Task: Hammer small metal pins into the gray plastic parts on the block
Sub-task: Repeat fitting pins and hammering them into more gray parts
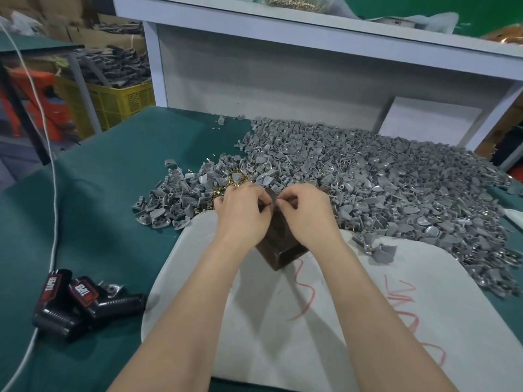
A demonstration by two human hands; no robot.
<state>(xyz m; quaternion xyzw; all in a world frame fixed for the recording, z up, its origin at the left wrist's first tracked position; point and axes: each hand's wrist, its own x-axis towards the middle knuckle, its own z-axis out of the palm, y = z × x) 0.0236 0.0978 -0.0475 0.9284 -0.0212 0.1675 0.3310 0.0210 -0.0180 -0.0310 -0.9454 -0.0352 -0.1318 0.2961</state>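
A dark brown block (280, 250) stands on a white cloth pad (325, 321) in front of me. Both hands hover over its top. My left hand (243, 213) has its fingers curled and its fingertips pinched together at the block's top edge. My right hand (307, 213) curls in the same way, its fingertips almost meeting those of the left. What they pinch is too small and too hidden to tell. A big heap of gray plastic parts (368, 179) spreads behind and to the right. Small brass pins (237, 179) lie among the parts just behind my left hand.
Two black tools with red labels (82, 301) lie on the green table (99, 207) at the left, beside a white cable (53, 193). A white shelf unit (283, 66) stands at the back. A yellow crate (119, 103) of gray parts sits beyond the table's left edge.
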